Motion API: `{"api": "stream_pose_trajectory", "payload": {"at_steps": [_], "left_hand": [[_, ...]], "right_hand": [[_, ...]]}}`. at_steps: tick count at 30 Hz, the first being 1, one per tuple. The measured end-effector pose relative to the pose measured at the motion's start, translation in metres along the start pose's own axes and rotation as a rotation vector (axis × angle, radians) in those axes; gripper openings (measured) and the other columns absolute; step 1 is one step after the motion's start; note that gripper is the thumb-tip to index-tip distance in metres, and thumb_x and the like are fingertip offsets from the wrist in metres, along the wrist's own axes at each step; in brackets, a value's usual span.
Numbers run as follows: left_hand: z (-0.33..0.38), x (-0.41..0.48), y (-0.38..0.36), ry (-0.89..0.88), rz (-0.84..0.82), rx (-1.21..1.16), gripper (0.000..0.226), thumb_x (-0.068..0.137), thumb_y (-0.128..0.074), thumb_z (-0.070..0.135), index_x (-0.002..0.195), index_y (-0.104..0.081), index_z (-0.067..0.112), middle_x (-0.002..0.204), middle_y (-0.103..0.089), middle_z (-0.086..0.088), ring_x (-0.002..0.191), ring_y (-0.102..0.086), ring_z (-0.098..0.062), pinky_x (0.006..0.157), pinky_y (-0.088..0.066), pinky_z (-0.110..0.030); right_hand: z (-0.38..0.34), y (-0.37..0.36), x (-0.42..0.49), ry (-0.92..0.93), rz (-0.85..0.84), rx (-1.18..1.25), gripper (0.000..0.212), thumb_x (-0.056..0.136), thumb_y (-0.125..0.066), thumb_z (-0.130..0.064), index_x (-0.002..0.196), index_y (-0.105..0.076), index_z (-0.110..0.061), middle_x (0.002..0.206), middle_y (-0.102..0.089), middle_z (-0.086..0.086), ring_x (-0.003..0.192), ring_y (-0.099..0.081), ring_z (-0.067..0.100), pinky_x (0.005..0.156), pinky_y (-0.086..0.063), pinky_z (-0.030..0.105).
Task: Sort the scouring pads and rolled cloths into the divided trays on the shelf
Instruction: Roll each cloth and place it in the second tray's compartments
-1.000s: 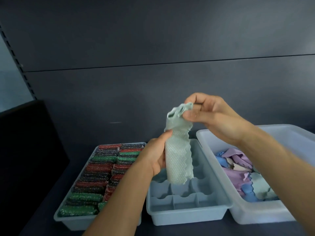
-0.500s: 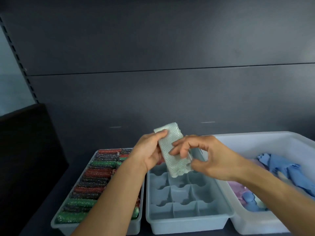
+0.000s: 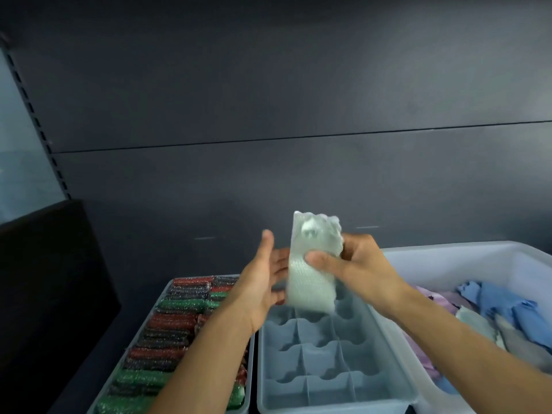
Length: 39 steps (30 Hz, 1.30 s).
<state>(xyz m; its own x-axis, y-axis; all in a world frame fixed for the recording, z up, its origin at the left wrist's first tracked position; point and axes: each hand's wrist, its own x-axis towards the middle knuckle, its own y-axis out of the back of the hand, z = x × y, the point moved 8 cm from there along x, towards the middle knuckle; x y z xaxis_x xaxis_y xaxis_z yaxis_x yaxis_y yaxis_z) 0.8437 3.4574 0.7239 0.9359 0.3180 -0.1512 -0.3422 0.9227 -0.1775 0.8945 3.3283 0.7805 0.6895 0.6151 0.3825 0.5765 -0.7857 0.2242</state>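
Half a second ago the left hand had its fingers on the pale green cloth while the right pinched its lower edge. Now the right hand has the whole bundle, thumb pressed across the front and fingers wrapped behind, and the left has let go, fingers straight and spread, palm turned toward the cloth's left side. Motion blur hides whether its fingertips touch the fabric. A second ago the cloth hung long and loose; now it is a shorter, thicker, upright packet with a scalloped top edge.

The fabric has a bumpy, waffle-like weave. It sits between the two hands, above the far end of the divided tray — smooth grey-blue plastic with wavy-walled compartments.

To the left, touching it, a second tray is packed with glittery scouring pads in red, green and dark rows. To the right, a white bin holds loose cloths — blue, lilac and pale green. Behind everything stands the dark matte back panel.
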Motion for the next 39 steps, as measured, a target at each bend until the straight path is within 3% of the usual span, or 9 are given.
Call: {"api": "stream_pose_trajectory", "payload": {"at_steps": [4,8,13,20,22,26,29,33,39], "left_hand": [[0.014,-0.018,-0.021,-0.154,-0.125,0.059,0.065,0.084,-0.042,0.067,0.114,-0.070,0.017,0.110,-0.073,-0.008,0.105,-0.069,-0.025,0.093,-0.053,-0.044],[0.023,-0.021,-0.017,-0.317,0.014,0.077,0.024,0.091,-0.065,0.026,0.106,-0.068,0.008,0.099,-0.074,-0.014,0.092,-0.072,-0.027,0.078,-0.060,-0.037],[0.027,-0.021,-0.015,-0.374,-0.030,-0.022,0.019,0.091,-0.058,0.004,0.099,-0.073,0.012,0.092,-0.074,-0.007,0.082,-0.070,-0.019,0.068,-0.057,-0.029],[0.000,-0.021,-0.023,-0.065,-0.197,-0.026,0.048,0.095,-0.042,0.050,0.113,-0.068,0.014,0.104,-0.073,-0.012,0.085,-0.070,-0.024,0.053,-0.054,-0.031],[0.000,-0.022,-0.021,-0.098,-0.209,0.098,0.036,0.090,-0.056,0.037,0.109,-0.069,0.010,0.098,-0.073,-0.013,0.078,-0.071,-0.022,0.047,-0.053,-0.028],[0.009,-0.018,-0.004,-0.234,-0.114,0.121,0.022,0.093,-0.061,0.016,0.112,-0.068,0.008,0.099,-0.074,-0.014,0.083,-0.072,-0.025,0.053,-0.055,-0.030],[0.019,-0.021,0.004,-0.366,-0.038,0.204,0.018,0.094,-0.061,0.016,0.111,-0.067,0.010,0.094,-0.076,-0.007,0.081,-0.073,-0.024,0.055,-0.057,-0.032],[0.020,-0.020,0.009,-0.435,-0.013,0.282,0.016,0.094,-0.062,0.016,0.109,-0.066,0.013,0.082,-0.074,-0.014,0.059,-0.068,-0.026,0.050,-0.058,-0.031],[0.013,0.003,0.018,-0.251,-0.124,0.025,0.028,0.093,-0.053,0.000,0.095,-0.076,0.016,0.082,-0.071,-0.017,0.066,-0.067,-0.026,0.064,-0.058,-0.038]], "right_hand": [[0.019,-0.003,-0.002,-0.255,-0.016,0.228,0.020,0.084,-0.070,-0.012,0.100,-0.068,-0.001,0.096,-0.074,0.014,0.094,-0.071,0.032,0.088,-0.056,0.046],[0.018,-0.004,-0.005,-0.247,-0.020,0.274,0.023,0.087,-0.066,-0.014,0.108,-0.066,-0.003,0.103,-0.071,0.019,0.098,-0.068,0.037,0.092,-0.052,0.052],[0.018,0.001,-0.006,-0.176,0.004,0.375,0.017,0.080,-0.063,-0.009,0.092,-0.075,-0.014,0.093,-0.066,0.017,0.086,-0.057,0.030,0.077,-0.043,0.044],[0.003,0.004,-0.005,0.076,0.017,0.097,0.049,0.086,-0.044,0.021,0.072,-0.074,-0.016,0.075,-0.072,0.001,0.072,-0.062,0.016,0.067,-0.048,0.025],[0.005,0.002,-0.005,0.069,0.002,0.093,0.050,0.085,-0.042,0.022,0.072,-0.073,-0.015,0.075,-0.072,0.000,0.073,-0.064,0.016,0.069,-0.049,0.026],[0.028,-0.001,-0.002,-0.125,-0.050,0.329,0.037,0.087,-0.047,-0.010,0.106,-0.074,-0.026,0.098,-0.070,0.016,0.089,-0.060,0.040,0.079,-0.050,0.046],[0.049,-0.014,-0.006,-0.328,-0.170,0.328,0.044,0.085,-0.049,-0.045,0.120,-0.063,-0.024,0.104,-0.069,0.018,0.083,-0.061,0.032,0.069,-0.050,0.036],[0.051,-0.016,-0.002,-0.251,-0.071,0.373,0.020,0.089,-0.062,-0.006,0.108,-0.064,-0.006,0.080,-0.064,0.019,0.053,-0.053,0.026,0.049,-0.046,0.029],[0.054,-0.021,0.015,-0.270,-0.077,0.575,0.038,0.088,-0.046,0.008,0.077,-0.076,-0.013,0.071,-0.065,0.010,0.050,-0.050,0.018,0.049,-0.047,0.024]]}}
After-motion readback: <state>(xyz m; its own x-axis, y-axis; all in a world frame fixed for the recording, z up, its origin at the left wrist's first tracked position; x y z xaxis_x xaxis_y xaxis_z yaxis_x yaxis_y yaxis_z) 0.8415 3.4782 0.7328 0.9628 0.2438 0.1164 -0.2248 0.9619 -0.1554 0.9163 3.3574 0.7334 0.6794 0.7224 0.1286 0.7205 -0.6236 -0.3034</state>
